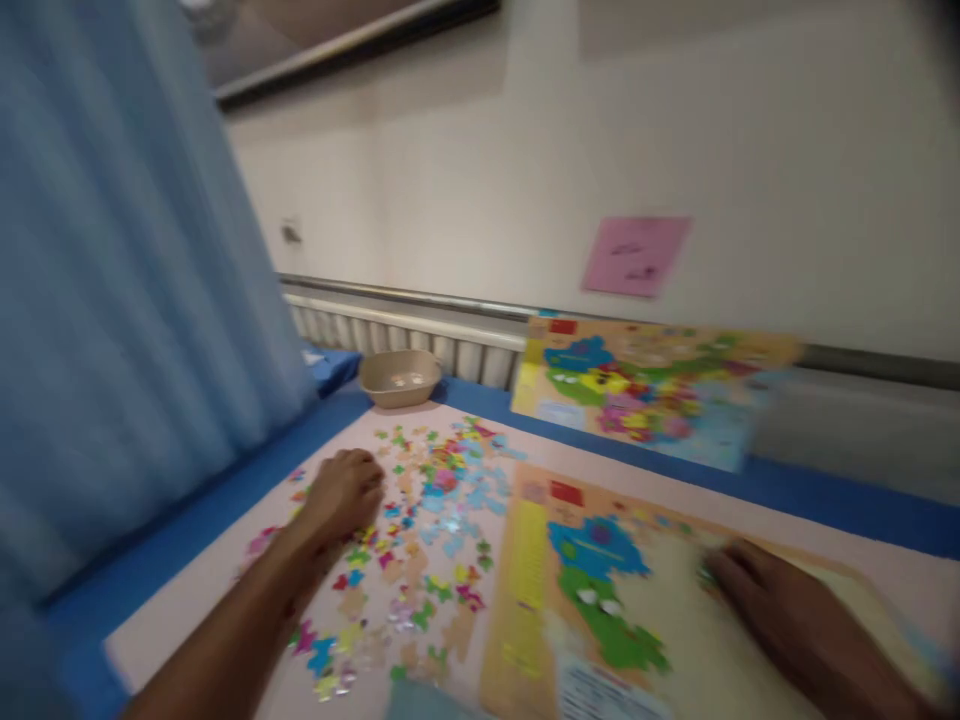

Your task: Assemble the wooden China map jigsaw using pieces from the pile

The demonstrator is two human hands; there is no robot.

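Note:
Over the left side of the pink sheet, my left hand [346,490] rests with its fingers curled in; whatever they may hold is hidden. Loose jigsaw puzzle pieces [450,515] in many colours lie scattered beside and below it. My right hand [761,580] is above the bare part of a puzzle board [690,640], fingertips pinched on a small greenish puzzle piece [705,574], blurred. Blue and green sections [600,545] of a map picture are joined at the board's left.
A finished-looking map picture [637,385] leans against the wall behind the board. There is a beige basin [400,378] at the back of the blue table [480,398]. A blue curtain [142,270] hangs on the left, and a pink note [637,256] is on the wall.

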